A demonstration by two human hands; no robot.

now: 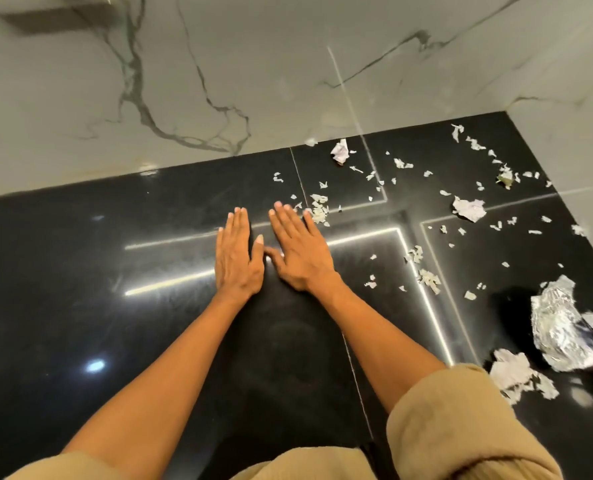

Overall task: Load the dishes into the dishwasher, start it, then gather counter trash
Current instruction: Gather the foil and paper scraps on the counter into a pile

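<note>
My left hand [238,256] and my right hand [297,251] lie flat, side by side, palms down with straight fingers on the glossy black counter [115,323]. Neither holds anything. Just past my right fingertips sits a small heap of torn paper bits [319,211]. Several more white scraps [426,278] are strewn over the right half of the counter. Crumpled paper balls lie at the back [340,151] and right of it [470,209]. A crumpled foil wrapper [561,327] and a wad of tissue [516,372] lie near the right front.
A grey marble wall [253,71] with dark veins rises behind the counter and meets a side wall [582,109] at the right corner. Thin seams and light reflections cross the black surface. My rolled beige sleeves [461,427] show at the bottom.
</note>
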